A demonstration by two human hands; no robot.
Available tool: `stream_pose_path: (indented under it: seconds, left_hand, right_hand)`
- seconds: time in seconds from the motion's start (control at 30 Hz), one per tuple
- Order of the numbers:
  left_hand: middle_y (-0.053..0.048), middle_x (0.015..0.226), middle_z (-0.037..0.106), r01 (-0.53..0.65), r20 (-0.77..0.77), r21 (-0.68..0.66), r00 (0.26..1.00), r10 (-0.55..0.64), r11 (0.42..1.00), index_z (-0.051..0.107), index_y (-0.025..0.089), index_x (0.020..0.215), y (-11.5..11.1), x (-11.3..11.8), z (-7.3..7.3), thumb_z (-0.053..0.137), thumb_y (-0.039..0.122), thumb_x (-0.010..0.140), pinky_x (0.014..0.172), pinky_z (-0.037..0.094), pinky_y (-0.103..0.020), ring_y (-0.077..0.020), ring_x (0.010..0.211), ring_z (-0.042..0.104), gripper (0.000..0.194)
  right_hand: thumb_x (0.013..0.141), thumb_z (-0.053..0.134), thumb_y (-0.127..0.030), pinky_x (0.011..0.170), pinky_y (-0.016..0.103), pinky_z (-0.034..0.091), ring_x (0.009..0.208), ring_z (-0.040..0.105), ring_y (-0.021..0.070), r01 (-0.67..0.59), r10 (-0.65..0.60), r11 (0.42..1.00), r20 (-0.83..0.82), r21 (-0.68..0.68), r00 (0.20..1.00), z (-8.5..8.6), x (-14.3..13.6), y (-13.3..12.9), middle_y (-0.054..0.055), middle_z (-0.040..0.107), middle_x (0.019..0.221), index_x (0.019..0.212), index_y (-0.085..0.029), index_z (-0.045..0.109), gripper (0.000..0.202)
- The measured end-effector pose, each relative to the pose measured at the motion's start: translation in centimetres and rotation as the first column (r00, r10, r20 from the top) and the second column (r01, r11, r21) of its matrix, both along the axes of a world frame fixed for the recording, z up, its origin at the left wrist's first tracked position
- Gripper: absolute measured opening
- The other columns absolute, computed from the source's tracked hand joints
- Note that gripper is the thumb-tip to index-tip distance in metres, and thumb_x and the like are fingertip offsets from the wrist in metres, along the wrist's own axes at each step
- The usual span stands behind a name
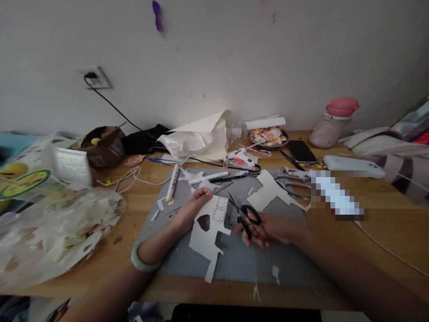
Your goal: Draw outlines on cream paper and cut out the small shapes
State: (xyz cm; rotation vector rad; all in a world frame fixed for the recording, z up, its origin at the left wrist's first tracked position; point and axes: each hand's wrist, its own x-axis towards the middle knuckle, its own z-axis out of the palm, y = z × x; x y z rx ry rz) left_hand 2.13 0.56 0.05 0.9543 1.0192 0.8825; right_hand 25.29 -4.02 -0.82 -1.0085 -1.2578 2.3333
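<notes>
My left hand point(190, 209) pinches the upper left edge of a white sheet of card point(202, 243) with cut-outs and small black drawn shapes near its top right. In my right hand point(264, 229) is a small pair of black-handled scissors point(246, 216), blades parted and pointing up and left beside the card's right edge. Under both hands lies a grey cutting mat point(181, 264). Another cut piece of white card point(269, 190) rests on the mat beyond the scissors. Larger scissors with grey handles point(295, 188) lie at the mat's right, partly under that card.
Markers point(172, 182), paper scraps and a white glue gun point(244, 158) lie at the back. A bowl of wrappers point(268, 136), a dark phone point(301, 152) and a pink-lidded bottle point(330, 125) stand behind on the right. A plastic bag of scraps point(60, 228) covers the left side.
</notes>
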Motion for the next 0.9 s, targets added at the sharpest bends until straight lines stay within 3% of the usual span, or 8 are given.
stream_pose_path:
  seconds: [0.73,0.9]
  left_hand:
    - [0.007,0.054,0.049,-0.048,-0.039,-0.014,0.998,0.047,0.999,0.049,0.018,0.074,0.18,0.01,-0.06,0.073,0.039,0.062,0.043,0.031,-0.018,-0.0076,0.044,0.044,0.033]
    - [0.007,0.054,0.050,-0.044,-0.045,-0.014,0.998,0.044,0.999,0.050,0.018,0.075,0.16,0.05,-0.15,0.073,0.038,0.062,0.043,0.031,-0.018,-0.0076,0.045,0.044,0.033]
  right_hand:
    - [0.083,0.042,-0.072,0.037,0.018,0.027,0.041,0.039,0.0050,-0.014,0.013,0.999,0.038,0.034,0.999,0.18,-0.04,-0.13,0.000,0.058,0.063,0.097,-0.012,0.060,0.064]
    - [0.074,0.048,-0.078,0.037,0.018,0.026,0.041,0.039,0.0051,0.002,-0.002,1.000,-0.001,0.027,1.000,0.07,-0.04,-0.03,0.000,0.058,0.063,0.096,-0.011,0.061,0.072]
